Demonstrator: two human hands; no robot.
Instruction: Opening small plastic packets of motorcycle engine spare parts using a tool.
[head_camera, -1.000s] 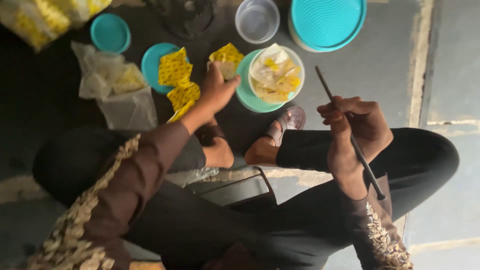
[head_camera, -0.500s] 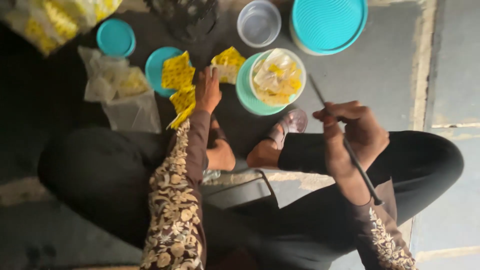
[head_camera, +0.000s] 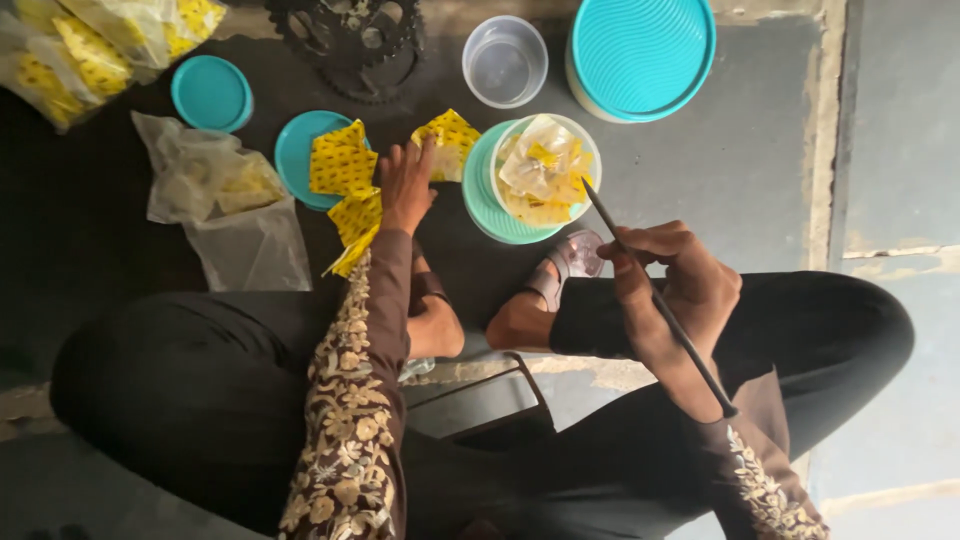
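Now we look down at our two hands while we sit on the grey floor (head_camera: 760, 180) with our legs crossed. Our left hand (head_camera: 405, 185) is stretched forward with the fingers lying flat and close together, and the fingertips touch a yellow patterned sachet (head_camera: 450, 140) that lies on the floor just beside the filled tub (head_camera: 545, 170). We cannot tell if the hand already pinches this sachet or only rests on it. More yellow sachets (head_camera: 345, 180) lie to the left of this hand, partly on a small teal lid (head_camera: 300, 160) and partly on the floor, touching our wrist.

Our right hand (head_camera: 675, 290) is closed around a thin dark stick (head_camera: 655, 300), held like a pen. The stick is tilted, its upper tip points toward the filled tub and ends just near its rim. This tub is clear, it stands on a teal lid and it is full of small clear and yellow packets.

Behind it stand an empty clear cup (head_camera: 505, 60) and a big container with a teal ribbed lid (head_camera: 640, 55). A dark metal sprocket (head_camera: 350, 40) lies at the top edge. At the left we see a second small teal lid (head_camera: 212, 92), a crumpled clear bag (head_camera: 225, 205) and plastic bags of yellow sachets (head_camera: 90, 45) in the corner.
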